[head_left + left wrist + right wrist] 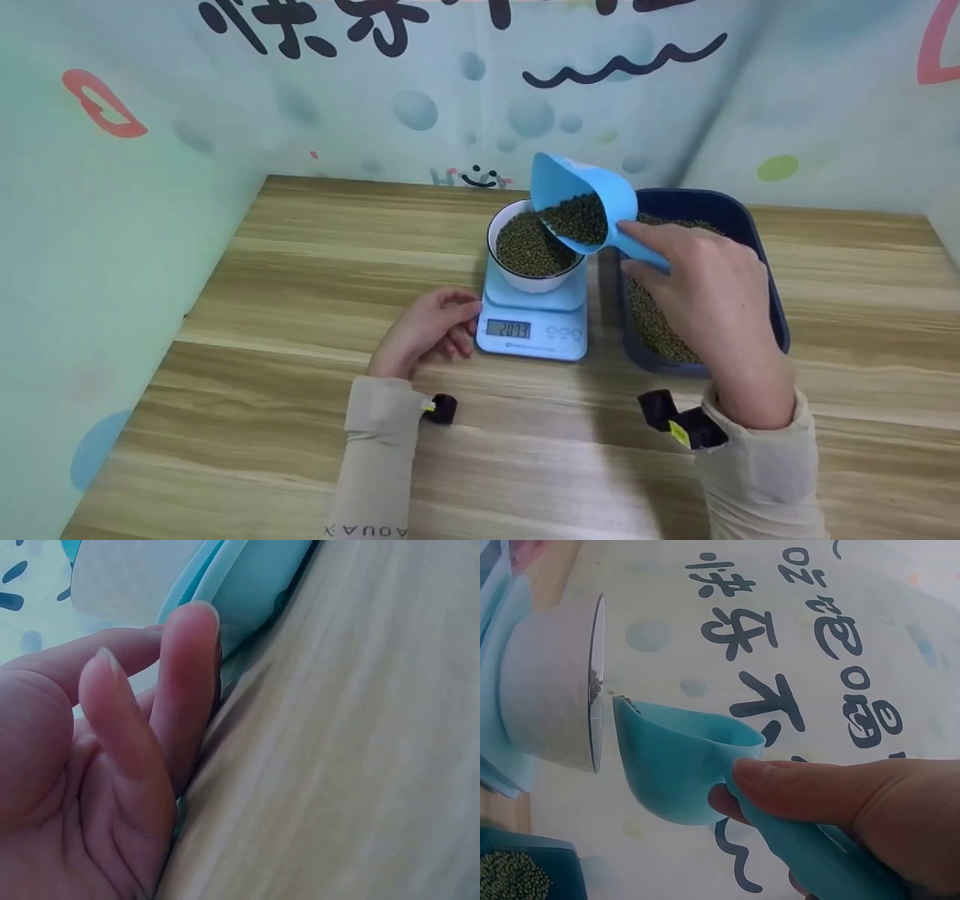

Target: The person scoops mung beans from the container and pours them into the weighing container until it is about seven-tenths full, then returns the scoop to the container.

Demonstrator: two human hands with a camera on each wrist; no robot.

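Observation:
My right hand [709,289] grips the handle of a light-blue scoop [619,196], tilted over a white bowl [534,284] with a dark rim. Small green beans, like mung beans [577,219], lie in the scoop, and more fill much of the bowl. In the right wrist view the scoop's lip [622,701] is close to the bowl's rim. Beneath the bowl is a pale-blue kitchen scale [534,339], its display lit with digits like 2073. My left hand [431,330] rests on the table, relaxed fingertips at the scale's left edge.
To the right of the scale stands a dark-blue tub [777,322] of the same beans, partly hidden under my right forearm. A printed cloth backdrop [360,112] rises behind the wood-grain table [300,300]. Black camera mounts [660,411] sit at both wrists.

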